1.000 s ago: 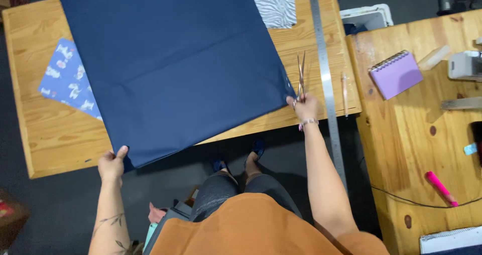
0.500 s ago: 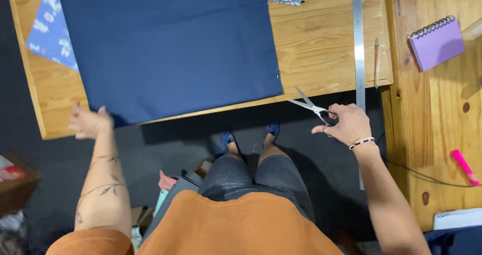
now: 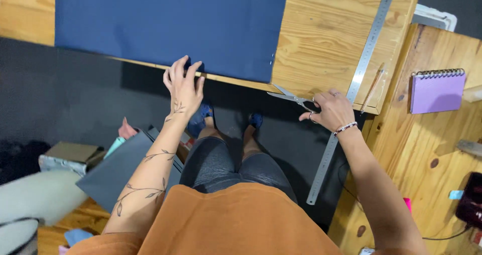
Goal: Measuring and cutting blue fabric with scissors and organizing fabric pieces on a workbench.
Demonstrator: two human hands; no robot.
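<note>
Navy-blue rectangular fabric sheet [image 3: 170, 26] was pinned at its near edge by spread left hand [image 3: 184, 86] fingers, steadying it while the right hand [image 3: 329, 110] gripped 1 pair of steel scissors [image 3: 293, 98].

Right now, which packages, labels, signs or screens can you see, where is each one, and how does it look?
Cardboard box: on the floor at far left, brown and flat-topped.
Small label: on the right-hand wooden table near a dark device, pale blue, rectangular.
Purple notebook: on the right-hand table, spiral-bound, plain cover.
No signs or screens can be made out.
</note>
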